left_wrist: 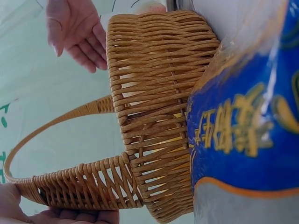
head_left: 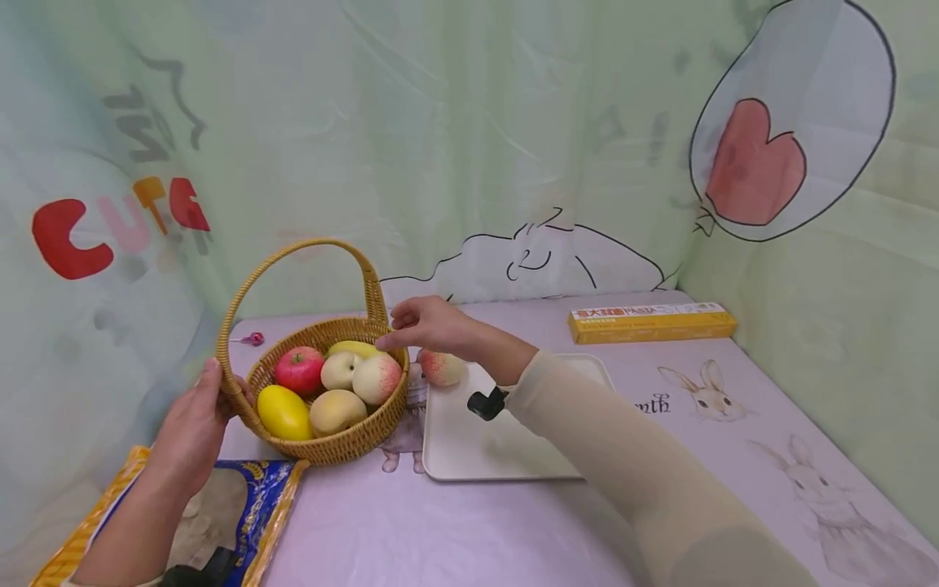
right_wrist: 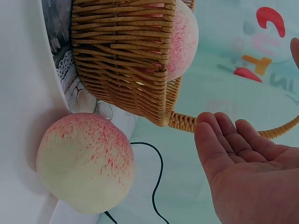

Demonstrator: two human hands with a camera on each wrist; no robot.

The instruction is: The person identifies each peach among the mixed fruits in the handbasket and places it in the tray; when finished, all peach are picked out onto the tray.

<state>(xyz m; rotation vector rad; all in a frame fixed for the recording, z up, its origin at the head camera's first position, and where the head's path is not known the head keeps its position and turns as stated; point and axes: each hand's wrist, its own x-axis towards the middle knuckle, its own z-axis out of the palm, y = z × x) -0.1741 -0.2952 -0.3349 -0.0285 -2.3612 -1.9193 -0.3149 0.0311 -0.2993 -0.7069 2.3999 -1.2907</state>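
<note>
A wicker basket (head_left: pixel 352 443) with a tall arched handle stands on the left of the table. Inside lie a red apple (head_left: pixel 299 369), a yellow mango-like fruit (head_left: pixel 284 412), a banana (head_left: pixel 352 349), a blushed peach (head_left: pixel 377 378) and two pale round fruits, one of them a tan one (head_left: pixel 337 412). My left hand (head_left: pixel 194 428) grips the handle's near left base, thumb on one side and fingers behind it. Over the right rim hovers my right hand (head_left: pixel 433 326), fingers loosely extended and holding nothing. Another peach (right_wrist: pixel 86 163) rests on the white tray (head_left: pixel 477 456), just right of the basket.
A blue and yellow plastic bag (head_left: pixel 257 505) lies in front of the basket, beneath my left forearm. At the back right is a long yellow box (head_left: pixel 653 324). A wrapped lollipop (head_left: pixel 254 338) lies behind the basket on the left. Printed curtains surround the table.
</note>
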